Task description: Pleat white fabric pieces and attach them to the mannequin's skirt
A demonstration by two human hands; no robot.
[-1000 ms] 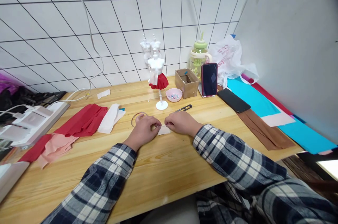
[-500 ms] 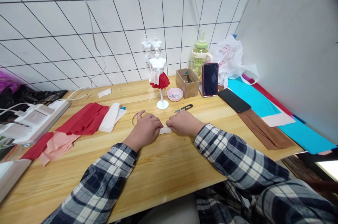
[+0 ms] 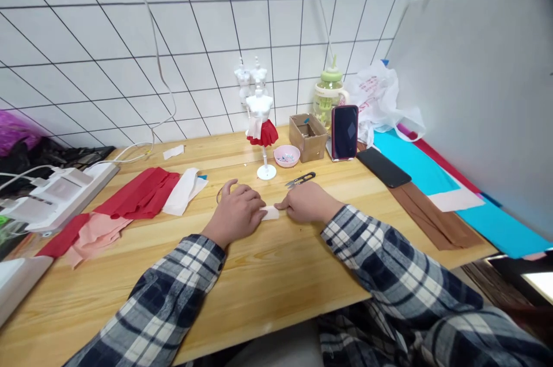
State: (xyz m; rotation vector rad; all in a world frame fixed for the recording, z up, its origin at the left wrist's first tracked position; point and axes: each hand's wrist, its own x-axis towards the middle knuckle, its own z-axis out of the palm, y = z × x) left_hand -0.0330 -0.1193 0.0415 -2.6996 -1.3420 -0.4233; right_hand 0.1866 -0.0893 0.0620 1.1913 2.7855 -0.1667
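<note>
A small piece of white fabric (image 3: 271, 214) lies flat on the table between my hands. My left hand (image 3: 237, 212) is closed over its left end, fingertips pressed down on it. From the other side my right hand (image 3: 311, 203) has its fingers curled, with thumb and forefinger at the fabric's right edge. A thin ring-like band (image 3: 218, 194) shows partly behind my left hand. Just beyond my right hand are thread snips (image 3: 301, 179). Behind them stands a miniature white dress form (image 3: 260, 106) wearing a red pleated skirt (image 3: 264, 133) with a white fabric piece at its waist.
A pink bowl of small bits (image 3: 287, 163), a cardboard box (image 3: 317, 147), a propped phone (image 3: 345, 132) and a green-lidded bottle (image 3: 329, 87) stand at the back. Red fabric (image 3: 137, 194) and a power strip (image 3: 64, 197) lie left; brown fabric (image 3: 436, 217) and a black phone (image 3: 383, 166) right.
My right hand has shifted slightly to the right along the white fabric, uncovering more of it. My left hand stays on its left end.
</note>
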